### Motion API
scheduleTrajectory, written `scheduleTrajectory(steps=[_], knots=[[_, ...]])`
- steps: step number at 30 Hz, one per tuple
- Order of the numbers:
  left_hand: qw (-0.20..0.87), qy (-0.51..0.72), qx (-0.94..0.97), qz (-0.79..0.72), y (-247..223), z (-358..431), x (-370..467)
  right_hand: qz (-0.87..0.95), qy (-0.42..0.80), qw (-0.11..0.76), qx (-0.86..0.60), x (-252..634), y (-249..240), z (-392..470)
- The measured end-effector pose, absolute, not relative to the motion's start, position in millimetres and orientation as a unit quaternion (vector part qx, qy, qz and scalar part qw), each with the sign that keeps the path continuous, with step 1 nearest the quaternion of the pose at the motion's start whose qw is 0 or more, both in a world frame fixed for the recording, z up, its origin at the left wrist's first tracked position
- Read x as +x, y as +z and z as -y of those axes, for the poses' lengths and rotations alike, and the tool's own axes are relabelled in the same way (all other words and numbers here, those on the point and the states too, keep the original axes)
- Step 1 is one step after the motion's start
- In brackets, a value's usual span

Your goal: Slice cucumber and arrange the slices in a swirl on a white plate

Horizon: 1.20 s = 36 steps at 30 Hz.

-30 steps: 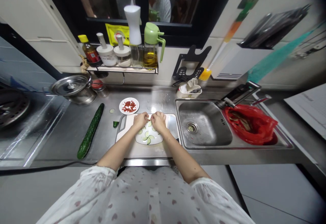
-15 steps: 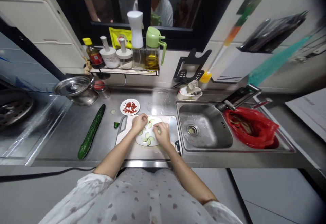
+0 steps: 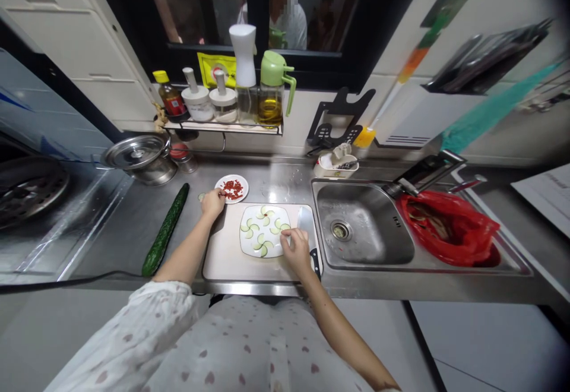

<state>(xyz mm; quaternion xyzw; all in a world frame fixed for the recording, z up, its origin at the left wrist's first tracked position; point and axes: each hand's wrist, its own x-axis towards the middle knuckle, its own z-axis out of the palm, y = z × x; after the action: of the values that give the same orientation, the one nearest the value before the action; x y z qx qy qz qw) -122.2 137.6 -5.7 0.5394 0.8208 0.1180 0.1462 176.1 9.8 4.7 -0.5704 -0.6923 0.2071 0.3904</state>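
Note:
A white plate (image 3: 252,248) with thin, green-edged cucumber slices fanned into several pinwheels lies on the cutting board (image 3: 222,261). A small red bit sits amid the upper pinwheel. My left hand (image 3: 212,204) reaches to the left rim of a small round white dish (image 3: 244,182) of chopped red pieces (image 3: 232,189). Its fingertips are pinched together, and I cannot make out what is in them. Over the right edge of the plate is my right hand (image 3: 297,250), thumb and forefinger closed together beside a pinwheel; anything between them is too small to tell.
A knife (image 3: 306,221) lies on the board's right side, by the steel sink (image 3: 365,225). A whole cucumber (image 3: 165,231) rests at left, before a lidded pot (image 3: 142,157). A red plastic bag (image 3: 449,231) stands at right. Bottles fill the rack (image 3: 222,127) behind.
My left hand has moved from above the plate, left and away from me, to the dish of red pieces. The right hand has shifted slightly right, uncovering more slices.

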Motion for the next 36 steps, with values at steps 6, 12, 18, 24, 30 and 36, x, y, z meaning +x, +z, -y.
scheduleTrajectory(steps=[6,12,18,24,30,36], knots=[[0.107,0.082,0.581,-0.803,-9,-147,-135,0.693,0.211,0.388,-0.57,174,7,-8],[0.109,0.055,0.599,-0.792,-10,-159,-138,0.692,0.211,0.387,-0.573,176,6,-6],[0.106,0.027,0.635,-0.764,-9,-167,-141,0.699,0.198,0.379,-0.573,180,3,-4],[0.107,-0.008,0.647,-0.755,-5,-175,-143,0.702,0.198,0.373,-0.574,181,4,-2],[0.119,0.012,0.639,-0.76,-7,-178,-145,0.701,0.208,0.37,-0.573,180,5,-2],[0.201,0.193,0.562,-0.779,-11,-178,-135,0.698,0.214,0.373,-0.573,180,3,-6]])
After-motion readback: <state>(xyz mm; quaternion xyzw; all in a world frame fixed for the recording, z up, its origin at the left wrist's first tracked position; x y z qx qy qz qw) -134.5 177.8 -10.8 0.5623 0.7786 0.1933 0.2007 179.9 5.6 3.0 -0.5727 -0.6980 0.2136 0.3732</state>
